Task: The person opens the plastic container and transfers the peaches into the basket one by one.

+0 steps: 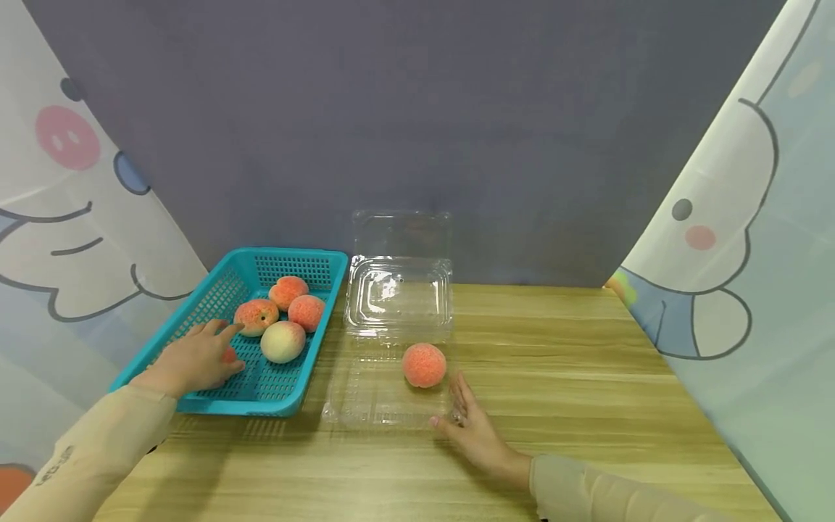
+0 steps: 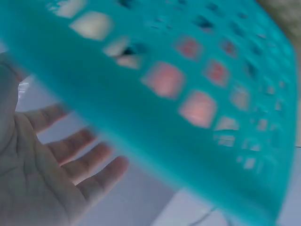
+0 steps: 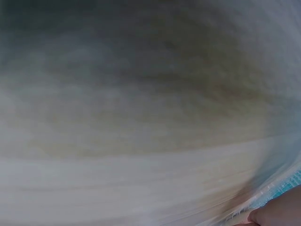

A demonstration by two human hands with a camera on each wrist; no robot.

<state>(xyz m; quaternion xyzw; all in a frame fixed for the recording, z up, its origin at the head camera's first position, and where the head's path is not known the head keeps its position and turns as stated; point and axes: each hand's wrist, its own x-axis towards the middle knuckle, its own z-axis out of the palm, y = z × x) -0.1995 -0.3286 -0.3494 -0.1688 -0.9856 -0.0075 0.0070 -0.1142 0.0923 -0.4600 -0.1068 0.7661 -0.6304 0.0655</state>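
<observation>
My left hand (image 1: 198, 357) reaches over the blue-green plastic basket (image 1: 329, 319), fingers spread above a mostly hidden reddish peach (image 1: 230, 354). In the left wrist view those fingers (image 2: 106, 176) look straight and apart beyond the basket's blurred rim. Elsewhere in the basket lie a pale peach (image 1: 283, 342) and several orange-red peaches (image 1: 306, 312). My right hand (image 1: 479, 435) grips the front right corner of a clear plastic clamshell box (image 1: 365, 395), thumb at the front edge and fingers along the side. One pink-orange peach (image 1: 424, 365) sits in the right part of that box.
The box's clear lid (image 1: 399, 293) stands folded open toward the back. Beneath everything is a wood-grain table (image 1: 574, 377), with a dark grey panel (image 1: 417, 123) behind it. Cartoon-printed cloths (image 1: 750, 304) hang at both sides.
</observation>
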